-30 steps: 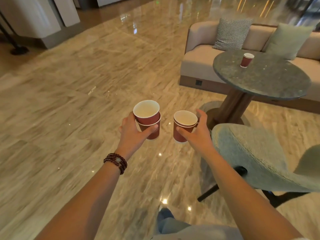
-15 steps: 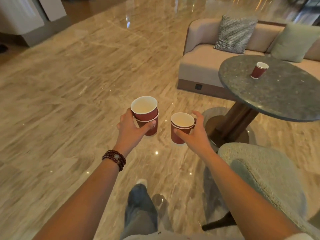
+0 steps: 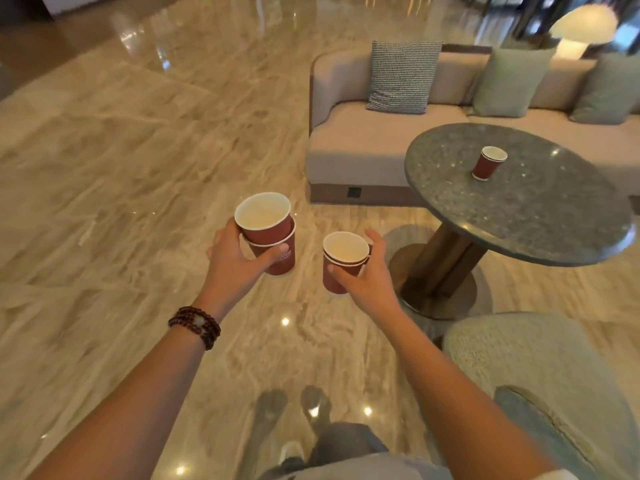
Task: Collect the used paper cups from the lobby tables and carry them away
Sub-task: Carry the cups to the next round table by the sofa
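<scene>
My left hand grips a stack of two red paper cups with white insides, held upright over the floor. My right hand holds a second stack of red cups, nested and upright, a little lower and to the right. Another red paper cup stands alone on the round dark stone table ahead on the right, well beyond both hands.
A beige sofa with a checked cushion and green cushions stands behind the table. A grey-green armchair sits near right beside my arm. Polished marble floor stretches left and ahead. A white lamp glows at the far right.
The view has advanced and turned so the table, its cup and the sofa lie closer and more central. Both hands keep their cup stacks in the same grip.
</scene>
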{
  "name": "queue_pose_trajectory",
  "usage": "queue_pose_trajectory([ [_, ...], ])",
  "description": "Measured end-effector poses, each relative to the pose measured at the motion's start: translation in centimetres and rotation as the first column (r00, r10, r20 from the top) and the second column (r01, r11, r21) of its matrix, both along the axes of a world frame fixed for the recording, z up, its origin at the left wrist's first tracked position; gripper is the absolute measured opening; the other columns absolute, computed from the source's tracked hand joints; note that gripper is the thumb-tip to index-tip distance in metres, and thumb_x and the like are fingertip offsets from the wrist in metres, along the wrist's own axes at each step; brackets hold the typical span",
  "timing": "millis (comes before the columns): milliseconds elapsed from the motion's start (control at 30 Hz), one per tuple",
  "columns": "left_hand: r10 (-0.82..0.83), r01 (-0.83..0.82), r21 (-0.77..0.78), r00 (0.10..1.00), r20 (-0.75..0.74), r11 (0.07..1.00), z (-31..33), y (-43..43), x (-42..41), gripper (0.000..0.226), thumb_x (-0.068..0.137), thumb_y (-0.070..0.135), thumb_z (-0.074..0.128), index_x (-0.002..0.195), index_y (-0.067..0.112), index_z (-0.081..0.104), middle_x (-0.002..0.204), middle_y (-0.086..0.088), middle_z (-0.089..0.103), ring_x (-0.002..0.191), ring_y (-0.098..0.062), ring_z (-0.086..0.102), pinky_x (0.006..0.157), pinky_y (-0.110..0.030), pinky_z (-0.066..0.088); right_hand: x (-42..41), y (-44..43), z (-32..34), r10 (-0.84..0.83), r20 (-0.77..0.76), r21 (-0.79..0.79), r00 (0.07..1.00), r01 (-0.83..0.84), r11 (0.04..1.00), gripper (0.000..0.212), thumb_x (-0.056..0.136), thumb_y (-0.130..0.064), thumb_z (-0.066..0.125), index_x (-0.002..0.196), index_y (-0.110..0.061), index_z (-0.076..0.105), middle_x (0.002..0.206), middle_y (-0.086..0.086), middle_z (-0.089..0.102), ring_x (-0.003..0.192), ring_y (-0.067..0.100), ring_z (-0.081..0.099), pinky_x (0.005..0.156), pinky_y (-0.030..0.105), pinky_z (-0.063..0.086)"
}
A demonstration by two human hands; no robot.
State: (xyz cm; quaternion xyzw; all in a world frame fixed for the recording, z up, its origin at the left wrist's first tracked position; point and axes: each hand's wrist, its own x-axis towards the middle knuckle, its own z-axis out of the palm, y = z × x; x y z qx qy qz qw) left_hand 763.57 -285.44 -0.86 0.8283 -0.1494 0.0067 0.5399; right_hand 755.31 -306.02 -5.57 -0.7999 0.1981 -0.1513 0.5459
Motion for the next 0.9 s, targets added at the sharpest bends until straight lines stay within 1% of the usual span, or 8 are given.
queue_pose_trajectory([
  [100,-0.031,0.031,-0.007,0.999,-0.027,1.0,0.0,-1.3,3.7,0.092,0.053,0.07,0.069,0.132,0.031,0.043,0.133,0.0,0.05,0.128,-0.02,0.042,0.107,-0.05,0.034,3.1,-0.8,0.0,-0.052,0.005,-0.006,0.999,0.052,0.999,0.089,0.07,-0.032,0.079,0.136,-0.042,0.019,0.117,-0.017,0.041,0.11,0.007,0.045,0.089,0.027,0.043],
  [167,-0.064,0.063,-0.005,0.997,-0.041,0.998,-0.2,-2.7,6.4,0.094,0.052,0.07,0.069,0.133,0.03,0.042,0.133,-0.001,0.049,0.127,-0.018,0.043,0.107,-0.048,0.036,5.7,-1.9,-0.1,-0.093,0.003,-0.015,0.996,0.093,0.996,0.088,0.069,-0.035,0.079,0.134,-0.044,0.02,0.117,-0.018,0.041,0.109,0.006,0.044,0.088,0.027,0.043],
  [233,-0.087,0.087,0.0,0.995,-0.043,0.996,-0.5,-4.1,8.8,0.094,0.053,0.069,0.068,0.134,0.03,0.042,0.133,0.001,0.048,0.127,-0.018,0.043,0.107,-0.048,0.036,7.9,-3.2,-0.3,-0.114,0.01,-0.03,0.993,0.114,0.993,0.088,0.069,-0.036,0.079,0.133,-0.045,0.019,0.121,-0.016,0.041,0.112,0.007,0.045,0.091,0.029,0.044],
  [333,-0.097,0.098,0.012,0.994,-0.044,0.995,-1.1,-6.5,12.6,0.092,0.054,0.07,0.067,0.133,0.033,0.04,0.128,0.007,0.045,0.128,-0.019,0.041,0.108,-0.05,0.033,11.5,-5.6,-0.6,-0.147,0.0,-0.034,0.989,0.147,0.989,0.089,0.069,-0.034,0.08,0.133,-0.046,0.019,0.135,-0.007,0.043,0.123,0.017,0.045,0.099,0.039,0.044],
  [500,-0.114,0.117,0.053,0.992,-0.046,0.992,-1.1,-11.7,19.1,0.086,0.058,0.064,0.069,0.133,0.034,0.039,0.119,0.008,0.039,0.131,-0.025,0.036,0.11,-0.05,0.028,17.8,-10.6,-0.3,-0.185,0.018,-0.074,0.983,0.186,0.98,0.091,0.071,-0.032,0.079,0.139,-0.034,0.019,0.14,-0.002,0.04,0.129,0.021,0.042,0.105,0.05,0.039],
  [633,-0.204,0.205,0.022,0.978,-0.033,0.979,0.0,-16.7,24.8,0.08,0.052,0.07,0.065,0.123,0.046,0.034,0.117,0.015,0.038,0.132,-0.022,0.035,0.112,-0.052,0.025,22.1,-15.4,0.6,-0.216,0.025,-0.083,0.976,0.217,0.973,0.091,0.073,-0.029,0.078,0.141,-0.029,0.018,0.141,-0.002,0.039,0.13,0.022,0.04,0.108,0.055,0.031],
  [800,-0.237,0.237,-0.018,0.971,-0.014,0.971,0.8,-24.1,32.3,0.089,0.05,0.067,0.068,0.129,0.038,0.038,0.129,0.005,0.041,0.132,-0.023,0.035,0.111,-0.052,0.027,27.9,-21.8,1.9,-0.251,0.027,-0.104,0.968,0.253,0.962,0.092,0.073,-0.028,0.077,0.143,-0.021,0.017,0.14,-0.001,0.041,0.129,0.023,0.041,0.108,0.055,0.029],
  [900,-0.279,0.279,-0.01,0.96,0.025,0.96,1.0,-28.0,35.5,0.084,0.056,0.055,0.075,0.129,0.032,0.041,0.131,0.003,0.045,0.129,-0.022,0.038,0.109,-0.053,0.029,30.5,-24.8,2.2,-0.285,0.018,-0.115,0.958,0.285,0.952,0.091,0.071,-0.025,0.077,0.142,-0.02,0.02,0.136,0.0,0.043,0.126,0.023,0.043,0.107,0.055,0.03],
])
